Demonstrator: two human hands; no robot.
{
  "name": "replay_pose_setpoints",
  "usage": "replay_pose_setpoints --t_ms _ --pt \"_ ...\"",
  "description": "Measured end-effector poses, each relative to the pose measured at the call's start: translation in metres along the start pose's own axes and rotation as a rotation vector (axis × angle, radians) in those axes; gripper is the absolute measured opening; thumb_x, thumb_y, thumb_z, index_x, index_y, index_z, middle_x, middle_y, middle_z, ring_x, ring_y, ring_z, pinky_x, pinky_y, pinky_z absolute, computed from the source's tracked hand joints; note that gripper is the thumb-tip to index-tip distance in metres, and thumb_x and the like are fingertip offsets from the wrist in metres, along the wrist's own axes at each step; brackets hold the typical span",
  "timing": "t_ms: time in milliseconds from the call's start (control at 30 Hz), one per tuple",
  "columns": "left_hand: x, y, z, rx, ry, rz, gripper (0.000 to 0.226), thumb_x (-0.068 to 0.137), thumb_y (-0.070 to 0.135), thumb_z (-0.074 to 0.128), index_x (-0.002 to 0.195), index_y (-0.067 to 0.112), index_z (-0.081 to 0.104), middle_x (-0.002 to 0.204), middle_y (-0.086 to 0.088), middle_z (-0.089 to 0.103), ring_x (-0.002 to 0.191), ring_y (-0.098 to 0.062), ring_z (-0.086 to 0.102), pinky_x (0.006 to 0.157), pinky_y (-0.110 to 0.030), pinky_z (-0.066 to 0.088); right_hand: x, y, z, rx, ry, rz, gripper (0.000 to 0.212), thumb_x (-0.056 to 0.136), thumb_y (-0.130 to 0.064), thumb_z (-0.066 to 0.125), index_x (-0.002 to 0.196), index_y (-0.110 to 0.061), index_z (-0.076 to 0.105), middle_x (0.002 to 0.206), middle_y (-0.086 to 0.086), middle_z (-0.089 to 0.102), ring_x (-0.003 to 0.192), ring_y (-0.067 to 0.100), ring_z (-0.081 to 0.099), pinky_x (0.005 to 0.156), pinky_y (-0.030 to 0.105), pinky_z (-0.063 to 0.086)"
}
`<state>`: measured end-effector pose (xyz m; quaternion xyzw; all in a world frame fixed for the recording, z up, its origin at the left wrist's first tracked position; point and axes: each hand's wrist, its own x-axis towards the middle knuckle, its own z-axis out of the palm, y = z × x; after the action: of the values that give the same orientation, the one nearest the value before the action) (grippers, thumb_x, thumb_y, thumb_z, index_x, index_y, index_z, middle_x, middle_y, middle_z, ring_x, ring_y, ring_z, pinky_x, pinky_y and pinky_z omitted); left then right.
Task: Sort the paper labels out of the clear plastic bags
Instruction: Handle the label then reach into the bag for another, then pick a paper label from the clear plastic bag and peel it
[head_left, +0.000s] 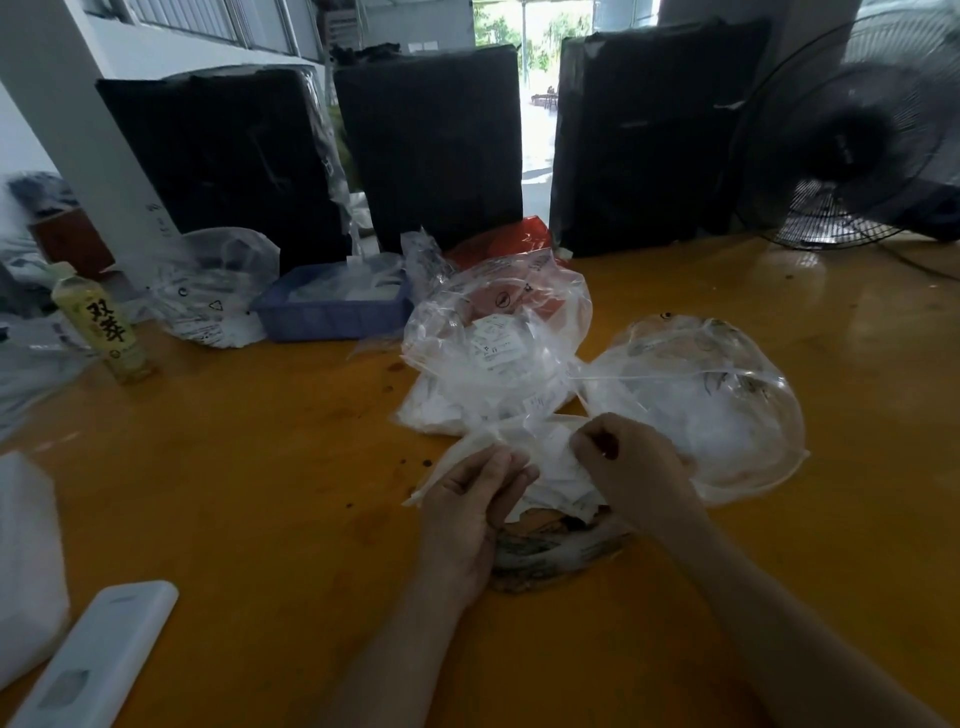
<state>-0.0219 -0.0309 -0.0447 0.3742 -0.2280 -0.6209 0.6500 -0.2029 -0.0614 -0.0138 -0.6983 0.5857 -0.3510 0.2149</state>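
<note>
Yellow table (234, 467), green drink bottle (101, 325), blue tray (332, 312), black fan (852, 135) — three black-wrapped bundles (436, 140) behind

One head-worn wide-angle view looks forward and down — close over the near orange wooden table (260, 467), far black wrapped bundles (431, 140) beyond.

This looks like a small packing workshop or warehouse. A yellow-orange bench (234, 467) carries heaps of clear plastic bags (498, 338) stuffed with paper labels (501, 343) and a blue plastic tray (332, 312). Three large parcels wrapped in black film (431, 140) stand along its far edge beside a big industrial fan (852, 135), with an open doorway to daylight behind.
</note>
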Motion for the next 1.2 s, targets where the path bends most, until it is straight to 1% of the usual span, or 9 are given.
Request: replay_pose_setpoints --t_ms 100,200,300,467,600,667,733,967,1200 --pt "-0.001 0.001 0.001 -0.010 0.001 -0.016 0.031 0.079 0.010 0.077 0.105 -0.005 0.077 0.105 -0.024 0.078 0.096 -0.032 0.080 0.076 -0.027 0.064 -0.001 0.004 -0.006 0.322 -0.028 0.126 0.014 0.103 -0.032 0.060 0.095 -0.023 0.068 0.065 0.000 0.070 0.050 0.009 0.061 0.048 0.017 0.046" --pt "-0.002 0.002 0.002 -0.007 0.009 -0.031 0.028 0.080 0.009 0.077 0.104 -0.005 0.078 0.107 -0.025 0.078 0.097 -0.033 0.079 0.076 -0.027 0.064 -0.004 0.006 -0.009 0.582 -0.087 0.176 0.011 0.100 -0.023 0.066 0.103 -0.013 0.069 0.073 0.007 0.074 0.060 0.015 0.068 0.053 0.017 0.049" --pt "-0.004 0.003 0.002 0.018 -0.020 -0.030 0.015 0.080 0.009 0.076 0.091 0.005 0.085 0.108 -0.023 0.079 0.098 -0.031 0.079 0.076 -0.026 0.064 -0.005 0.006 -0.010 0.614 -0.097 0.152 0.007 0.097 -0.020 0.070 0.100 -0.013 0.072 0.077 0.004 0.074 0.067 0.014 0.067 0.062 0.019 0.051" --pt "-0.004 0.003 0.002 0.027 -0.047 -0.028 0.015 0.082 0.010 0.074 0.091 0.009 0.086 0.109 -0.021 0.079 0.098 -0.031 0.079 0.075 -0.025 0.064 -0.010 0.004 -0.008 0.597 -0.051 0.105 0.014 0.097 -0.027 0.071 0.085 -0.020 0.073 0.065 -0.007 0.063 0.062 0.006 0.059 0.055 0.012 0.045" --pt "-0.005 0.004 0.003 0.032 -0.046 -0.036 0.015 0.083 0.010 0.074 0.091 0.009 0.086 0.108 -0.022 0.079 0.097 -0.030 0.079 0.075 -0.025 0.064 -0.011 0.000 -0.008 0.713 -0.048 0.141 0.017 0.096 -0.011 0.068 0.081 -0.004 0.063 0.088 0.000 0.076 0.085 0.019 0.073 0.074 0.023 0.060" --pt "-0.005 0.005 0.004 0.039 -0.048 -0.034 0.014 0.082 0.010 0.074 0.089 0.010 0.086 0.107 -0.021 0.079 0.096 -0.029 0.080 0.075 -0.025 0.064 -0.011 0.000 -0.008 0.704 -0.052 0.138 0.020 0.095 -0.006 0.068 0.081 0.002 0.055 0.096 0.008 0.076 0.090 0.028 0.073 0.080 0.032 0.063" --pt "-0.006 0.005 0.005 0.047 -0.051 -0.032 0.015 0.081 0.010 0.073 0.088 0.010 0.086 0.106 -0.020 0.080 0.095 -0.029 0.080 0.075 -0.025 0.064 -0.011 0.001 -0.008 0.715 -0.044 0.134 0.020 0.094 -0.009 0.071 0.088 0.004 0.056 0.088 0.017 0.072 0.083 0.032 0.072 0.076 0.030 0.062" --pt "-0.006 0.004 0.004 0.049 -0.044 -0.022 0.015 0.080 0.011 0.074 0.090 0.010 0.086 0.108 -0.022 0.079 0.095 -0.029 0.080 0.076 -0.025 0.064 -0.012 0.005 -0.007 0.477 -0.002 0.010 0.016 0.098 -0.042 0.065 0.093 -0.029 0.074 0.071 0.001 0.071 0.051 0.005 0.053 0.050 0.018 0.041" --pt "-0.002 0.000 0.002 0.037 -0.035 -0.017 0.030 0.081 0.010 0.075 0.108 -0.002 0.076 0.112 -0.026 0.077 0.096 -0.032 0.079 0.076 -0.026 0.064 -0.009 0.009 -0.009 0.237 -0.089 -0.112 0.012 0.100 -0.039 0.063 0.089 -0.041 0.068 0.074 -0.013 0.071 0.064 0.003 0.067 0.062 0.021 0.055"
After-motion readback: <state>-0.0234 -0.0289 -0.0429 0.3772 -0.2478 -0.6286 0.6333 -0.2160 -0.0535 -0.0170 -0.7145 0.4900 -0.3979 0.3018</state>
